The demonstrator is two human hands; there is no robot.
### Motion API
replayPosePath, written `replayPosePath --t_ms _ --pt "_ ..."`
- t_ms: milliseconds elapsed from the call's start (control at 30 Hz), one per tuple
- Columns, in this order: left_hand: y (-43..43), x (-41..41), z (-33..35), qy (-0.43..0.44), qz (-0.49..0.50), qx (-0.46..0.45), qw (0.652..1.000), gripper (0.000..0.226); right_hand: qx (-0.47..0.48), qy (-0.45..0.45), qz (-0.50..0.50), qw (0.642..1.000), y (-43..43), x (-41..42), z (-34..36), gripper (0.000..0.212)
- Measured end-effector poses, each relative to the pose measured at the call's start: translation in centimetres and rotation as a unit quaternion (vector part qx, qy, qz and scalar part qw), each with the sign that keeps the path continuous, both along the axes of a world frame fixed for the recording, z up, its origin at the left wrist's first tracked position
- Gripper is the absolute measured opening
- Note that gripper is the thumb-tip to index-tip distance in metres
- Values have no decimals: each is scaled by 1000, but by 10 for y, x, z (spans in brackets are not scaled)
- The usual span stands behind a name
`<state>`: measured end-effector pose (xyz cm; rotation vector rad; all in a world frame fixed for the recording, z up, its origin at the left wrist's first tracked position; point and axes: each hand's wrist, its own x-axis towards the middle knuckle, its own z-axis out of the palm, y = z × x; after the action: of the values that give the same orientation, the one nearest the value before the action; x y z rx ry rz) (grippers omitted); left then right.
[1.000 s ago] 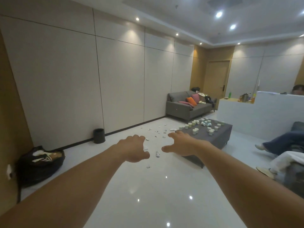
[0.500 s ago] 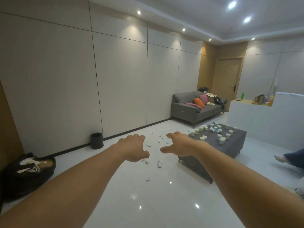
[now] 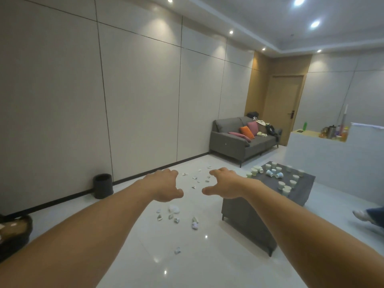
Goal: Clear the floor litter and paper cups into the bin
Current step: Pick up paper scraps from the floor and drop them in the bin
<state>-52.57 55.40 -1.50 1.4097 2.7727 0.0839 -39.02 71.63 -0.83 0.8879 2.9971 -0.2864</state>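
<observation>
Small scraps of litter lie scattered on the glossy white floor ahead, with more pieces farther back. Several paper cups, white, green and blue, stand or lie on a low grey table to the right. A black bin stands against the left wall. My left hand and my right hand are stretched out in front of me, palms down, fingers apart and holding nothing, well above the litter.
A grey sofa with orange and pink cushions stands at the back by a wooden door. A white counter runs along the right. Another person's shoe shows at the right edge. A dark bag sits at the left.
The view has moved forward and swung left; litter, table and bin look nearer. Both hands stay stretched out and empty, a little farther apart.
</observation>
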Motion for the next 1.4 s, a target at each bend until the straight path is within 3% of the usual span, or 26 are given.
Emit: replayPosePath --t_ms 867,1400 --pt "390 -335 -44 -19 15 -34 999 73 -42 -15 36 998 388 -349 -54 86" --pt "582 -572 -134 -122 15 -58 991 76 -81 -88 28 992 564 -585 -137 86"
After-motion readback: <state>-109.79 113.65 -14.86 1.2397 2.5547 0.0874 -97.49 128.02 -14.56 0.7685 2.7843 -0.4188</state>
